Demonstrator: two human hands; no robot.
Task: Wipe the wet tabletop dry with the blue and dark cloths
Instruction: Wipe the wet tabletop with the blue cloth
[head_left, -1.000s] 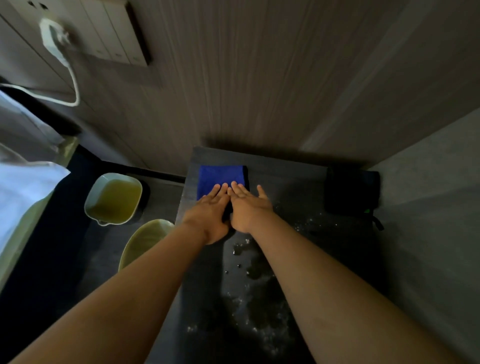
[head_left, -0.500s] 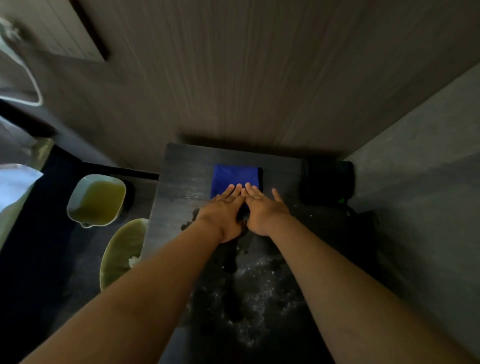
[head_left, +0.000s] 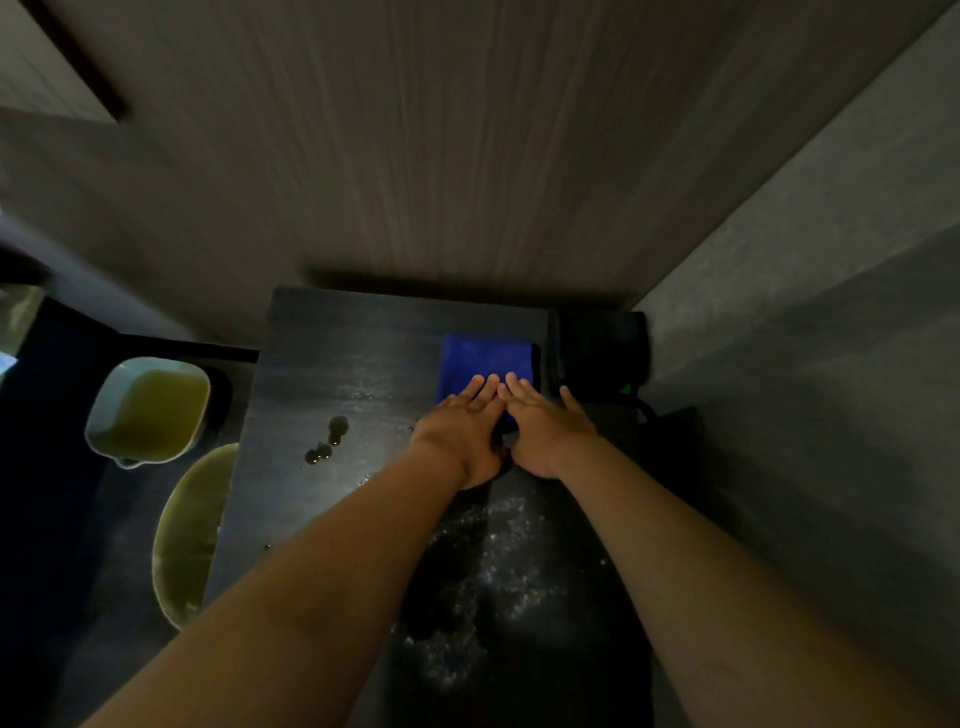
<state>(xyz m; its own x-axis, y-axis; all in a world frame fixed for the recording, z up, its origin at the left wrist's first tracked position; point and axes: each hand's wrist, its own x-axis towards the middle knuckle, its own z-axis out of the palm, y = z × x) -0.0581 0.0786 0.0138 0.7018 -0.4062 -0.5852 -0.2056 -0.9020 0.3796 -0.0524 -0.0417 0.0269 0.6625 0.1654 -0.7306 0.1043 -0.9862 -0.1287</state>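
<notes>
Hands side by side, left hand and right hand, straight fingers pressing blue cloth

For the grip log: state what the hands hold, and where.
Nothing gripped: left hand and right hand press flat on the near half of the blue cloth.

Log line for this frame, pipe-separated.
phase: wipe | left hand: flat on blue cloth | right hand: flat on same cloth | dark cloth: untouched, far right | tabletop: droplets visible

Dim room; wood-grain wall, grey side wall.
</notes>
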